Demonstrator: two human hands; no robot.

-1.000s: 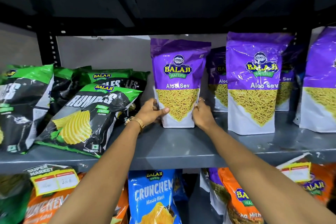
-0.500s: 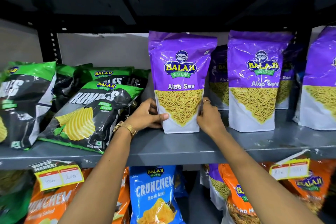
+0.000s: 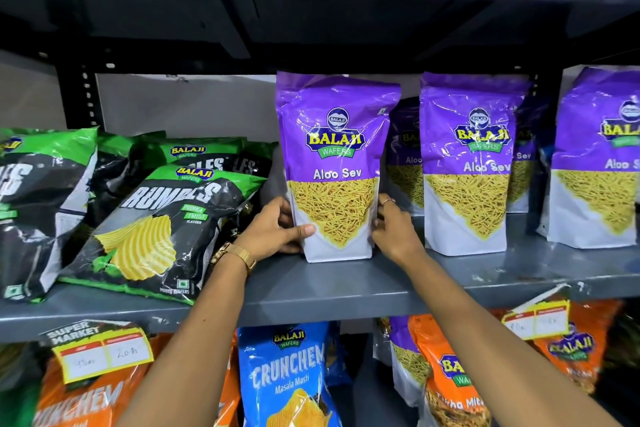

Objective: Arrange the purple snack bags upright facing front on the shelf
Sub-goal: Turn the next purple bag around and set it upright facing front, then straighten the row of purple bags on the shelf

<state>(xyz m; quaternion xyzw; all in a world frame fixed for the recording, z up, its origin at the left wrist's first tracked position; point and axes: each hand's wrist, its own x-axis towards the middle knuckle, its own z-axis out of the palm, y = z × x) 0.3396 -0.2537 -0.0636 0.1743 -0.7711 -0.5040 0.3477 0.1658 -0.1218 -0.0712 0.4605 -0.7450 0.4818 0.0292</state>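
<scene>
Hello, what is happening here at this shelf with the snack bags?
A person is tidying purple snack bags on a grey shelf. Both hands hold one purple Aloo Sev bag near its base: the left hand on its left edge, the right hand on its right edge. The bag stands upright, label facing front. More purple bags stand upright to its right, and green and black Rumbles bags lean to its left.

Both bare forearms reach up and forward, converging. The left hand [image 3: 273, 230], a gold watch at its wrist, curls with thumb extended to the right; the right hand [image 3: 393, 234], ring on one finger, presses inward opposite it.
</scene>
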